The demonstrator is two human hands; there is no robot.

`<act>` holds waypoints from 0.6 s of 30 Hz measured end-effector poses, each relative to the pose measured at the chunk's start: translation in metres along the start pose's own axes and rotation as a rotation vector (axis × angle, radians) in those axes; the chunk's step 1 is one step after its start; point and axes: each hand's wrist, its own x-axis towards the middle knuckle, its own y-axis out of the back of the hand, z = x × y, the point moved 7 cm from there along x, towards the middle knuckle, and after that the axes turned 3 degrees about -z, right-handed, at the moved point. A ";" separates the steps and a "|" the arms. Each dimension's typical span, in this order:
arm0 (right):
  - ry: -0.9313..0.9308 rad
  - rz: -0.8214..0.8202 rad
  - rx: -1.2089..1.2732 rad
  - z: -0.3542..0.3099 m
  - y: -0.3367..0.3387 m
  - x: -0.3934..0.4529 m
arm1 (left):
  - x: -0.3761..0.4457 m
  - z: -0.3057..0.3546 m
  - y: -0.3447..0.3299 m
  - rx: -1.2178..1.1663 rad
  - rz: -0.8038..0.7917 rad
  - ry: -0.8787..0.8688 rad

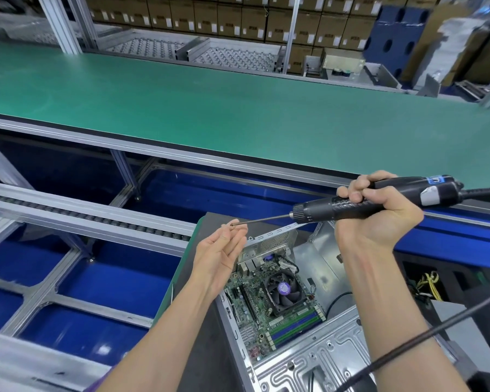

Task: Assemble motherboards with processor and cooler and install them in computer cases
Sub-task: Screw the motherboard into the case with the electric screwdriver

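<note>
An open grey computer case (317,360) lies in front of me. Inside it sits a green motherboard (263,304) with a black cooler fan (283,290) on it. My right hand (379,213) grips a black electric screwdriver (351,203), held level above the case with its bit pointing left. A small screw (232,224) sits at the bit's tip. My left hand (221,250) is raised palm up, its fingertips at the screw; whether they pinch it I cannot tell.
A long green conveyor belt (210,108) runs across behind the case. Aluminium frame rails and a roller track (82,219) stand to the left over blue panels. The screwdriver's black cable (436,329) crosses my right forearm. Cardboard boxes (238,18) are stacked at the back.
</note>
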 end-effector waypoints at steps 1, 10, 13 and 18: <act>0.018 -0.014 0.001 -0.004 -0.003 0.001 | -0.001 0.003 0.001 0.008 0.010 -0.010; 0.079 -0.257 -0.234 0.014 -0.026 -0.008 | 0.015 0.059 0.011 1.327 0.396 -0.399; 0.079 -0.352 -0.415 0.049 -0.026 -0.021 | 0.031 0.041 0.009 1.836 0.339 -0.263; 0.022 -0.483 -0.580 0.100 -0.018 -0.034 | 0.039 0.035 0.024 1.864 0.375 -0.166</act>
